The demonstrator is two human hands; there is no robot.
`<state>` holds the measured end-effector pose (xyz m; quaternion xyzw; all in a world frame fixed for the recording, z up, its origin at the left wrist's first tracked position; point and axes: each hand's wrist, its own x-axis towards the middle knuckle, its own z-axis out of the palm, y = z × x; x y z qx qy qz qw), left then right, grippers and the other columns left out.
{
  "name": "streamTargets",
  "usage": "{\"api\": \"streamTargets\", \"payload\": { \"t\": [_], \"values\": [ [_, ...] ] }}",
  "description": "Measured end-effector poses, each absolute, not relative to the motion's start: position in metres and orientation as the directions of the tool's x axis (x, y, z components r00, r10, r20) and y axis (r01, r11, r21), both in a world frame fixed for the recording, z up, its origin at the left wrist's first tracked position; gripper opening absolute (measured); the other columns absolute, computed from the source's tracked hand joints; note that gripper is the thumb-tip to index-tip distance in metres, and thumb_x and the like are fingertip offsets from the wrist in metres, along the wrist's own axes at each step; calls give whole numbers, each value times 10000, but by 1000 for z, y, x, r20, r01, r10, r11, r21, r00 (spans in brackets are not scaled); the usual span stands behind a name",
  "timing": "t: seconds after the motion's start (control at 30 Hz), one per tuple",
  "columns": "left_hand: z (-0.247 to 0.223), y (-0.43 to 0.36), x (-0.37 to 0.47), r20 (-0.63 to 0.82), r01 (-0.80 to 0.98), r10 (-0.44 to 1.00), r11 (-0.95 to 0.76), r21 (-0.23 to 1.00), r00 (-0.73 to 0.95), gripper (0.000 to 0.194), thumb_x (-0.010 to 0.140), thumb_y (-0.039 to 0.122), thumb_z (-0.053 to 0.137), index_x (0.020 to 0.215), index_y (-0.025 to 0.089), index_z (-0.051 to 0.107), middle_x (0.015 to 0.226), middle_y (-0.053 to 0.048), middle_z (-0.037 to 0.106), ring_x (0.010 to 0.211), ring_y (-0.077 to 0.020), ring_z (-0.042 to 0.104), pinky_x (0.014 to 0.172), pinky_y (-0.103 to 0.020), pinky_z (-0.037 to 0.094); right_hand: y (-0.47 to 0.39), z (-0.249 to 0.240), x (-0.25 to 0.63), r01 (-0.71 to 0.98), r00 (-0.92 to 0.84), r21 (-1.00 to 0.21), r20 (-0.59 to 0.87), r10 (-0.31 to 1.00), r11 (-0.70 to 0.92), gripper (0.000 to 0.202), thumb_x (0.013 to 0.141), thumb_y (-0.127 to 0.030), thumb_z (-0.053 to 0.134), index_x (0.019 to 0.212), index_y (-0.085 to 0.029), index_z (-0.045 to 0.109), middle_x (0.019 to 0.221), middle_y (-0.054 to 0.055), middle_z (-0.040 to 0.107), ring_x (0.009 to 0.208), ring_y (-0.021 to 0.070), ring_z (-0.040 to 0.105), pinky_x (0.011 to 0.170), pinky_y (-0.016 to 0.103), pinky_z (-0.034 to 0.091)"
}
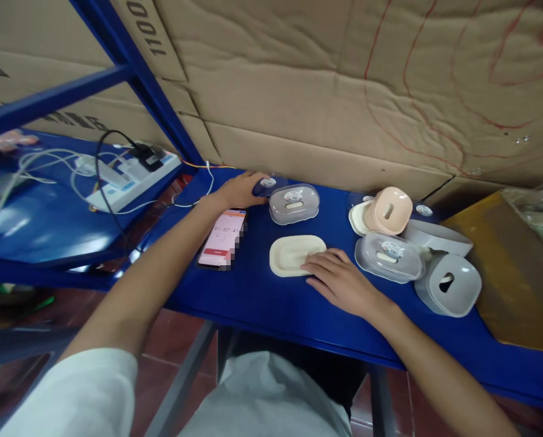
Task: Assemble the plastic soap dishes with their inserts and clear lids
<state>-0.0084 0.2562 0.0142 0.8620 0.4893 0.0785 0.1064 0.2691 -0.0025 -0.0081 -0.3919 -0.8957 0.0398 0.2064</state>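
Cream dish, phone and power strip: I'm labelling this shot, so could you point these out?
Cream dish (288,256): head view, inner floor.
Phone (220,238): head view, lit screen.
Power strip (125,189): head view, white casing beside the plugs.

The person wears a white top, its short, loose sleeve (84,388) ending in a plain hem at the lower left of the frame. The shirt front (271,400), pale grey in the shade, bunches in soft folds at bottom centre. Both slim forearms are bare.
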Motion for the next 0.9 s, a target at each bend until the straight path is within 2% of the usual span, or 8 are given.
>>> {"api": "streamTargets", "payload": {
  "t": [0.13,0.27,0.37,0.47,0.53,0.67,0.73,0.9],
  "values": [
    [17,239,-16,116,839,877,-480,255,466,660,885,467,784,1469,229,590,1478,-146,623,1407,-376,578,1199,-546,458,-2,5,278,773,-542,-127,378,751,622,247,1109,-267,571,1297,-191,712,1309,93,785,1242,253,710,1131,467,440],
    [26,191,-27,351,807,841,-515,289,411,652,939,479,742,1499,201,558,1487,-177,589,1452,-386,534,1219,-551,453,1,21,302,958,-271,37,454,849,286,310,1110,-263,528,1348,-152,694,1378,151,751,1300,318,679,1207,546,342],
    [31,145,-28,439,775,806,-551,310,397,617,965,489,728,1504,262,533,1514,-154,568,1445,-373,544,1230,-573,453,2,24,319,988,-146,116,431,890,106,296,1096,-249,490,1243,-147,726,1224,155,797,1171,327,719,1200,577,335],
    [32,102,-22,405,738,796,-587,333,450,599,993,486,706,1522,294,500,1577,-148,520,1491,-371,511,1238,-582,453,2,23,323,983,-109,176,384,917,43,283,1045,-162,459,1112,-157,734,1019,133,800,1000,309,728,1147,558,371],
    [30,83,-16,369,709,778,-621,334,509,570,1011,481,688,1518,298,500,1586,-150,517,1494,-371,515,1233,-584,461,5,22,320,985,-99,171,404,909,31,297,1029,-142,448,1155,-160,716,1103,147,795,1041,317,717,1138,543,370],
    [24,78,-8,334,686,761,-648,331,557,570,1015,460,686,1525,279,505,1616,-166,487,1508,-381,499,1232,-578,463,19,19,316,989,50,95,508,860,-113,491,1086,-377,488,1478,-89,555,1424,246,687,1241,387,658,1099,548,391],
    [23,91,-4,341,686,755,-653,320,560,584,1014,447,690,1535,260,506,1632,-176,472,1523,-389,477,1249,-589,434,27,16,318,973,125,110,481,868,-201,615,1088,-476,480,1512,-31,507,1336,295,713,1188,424,666,1056,584,401],
    [21,135,12,316,705,766,-641,303,560,643,995,450,715,1555,225,495,1659,-198,447,1531,-417,448,1248,-617,409,36,11,320,963,117,174,419,900,-206,518,1085,-493,459,1334,-67,618,1166,275,750,1015,407,684,1002,598,414]
  ]
}}
